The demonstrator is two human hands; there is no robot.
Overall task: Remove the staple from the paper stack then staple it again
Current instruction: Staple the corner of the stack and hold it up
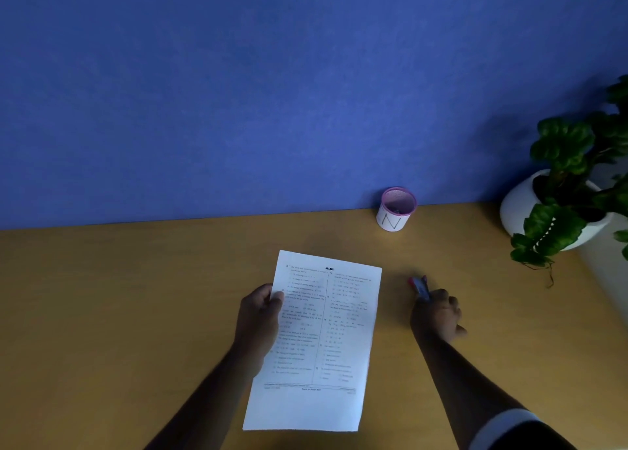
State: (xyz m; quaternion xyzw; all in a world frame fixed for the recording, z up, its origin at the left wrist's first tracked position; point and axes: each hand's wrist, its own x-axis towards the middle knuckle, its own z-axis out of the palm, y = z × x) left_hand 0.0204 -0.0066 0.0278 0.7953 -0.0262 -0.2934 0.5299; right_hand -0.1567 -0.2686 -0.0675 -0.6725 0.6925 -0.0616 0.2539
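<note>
Head view: left hand (pixel 260 317) fingers pinch the paper (pixel 316 340) at its left edge. Right hand (pixel 436 317) fingers are closed around a stapler (pixel 419 285) on the desk (pixel 119 313).

A blue wall (pixel 272 92) fills the upper view, meeting a wooden desk (pixel 119 296) along a straight edge. The light is dim (shadows gather at the right). A plant (pixel 571 164) in a white pot (pixel 520 208) stands at the right.

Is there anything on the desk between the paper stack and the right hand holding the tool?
No. In the head view, only bare wooden desk separates the white printed paper stack from the right hand.
</note>
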